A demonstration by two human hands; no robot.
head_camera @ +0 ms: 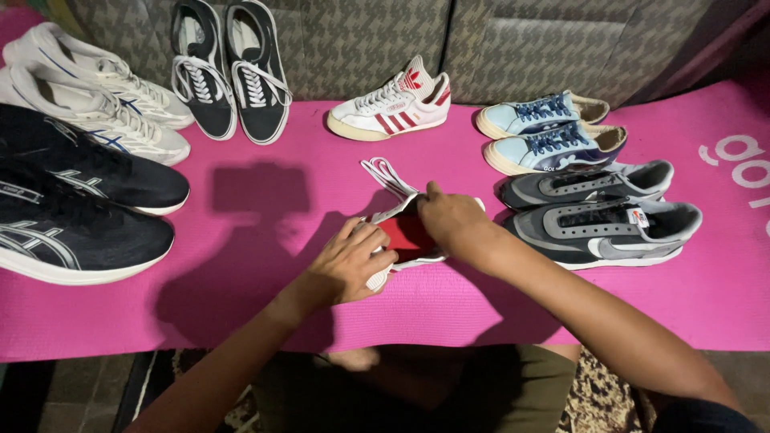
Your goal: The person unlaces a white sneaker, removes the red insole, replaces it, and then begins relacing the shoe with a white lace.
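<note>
While both hands, left [346,265] and right [453,223], close on the white shoe [405,236] on the pink mat [265,200], it looks light and soft, best held at its sides, its laces [385,175] loose beyond the fingers.

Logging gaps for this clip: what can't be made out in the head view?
- White shoe with red lining: mostly covered by the left hand and right hand.
- Black running shoes: cut off by the left edge.
- White lettering on the pink mat: cut off at right.
</note>
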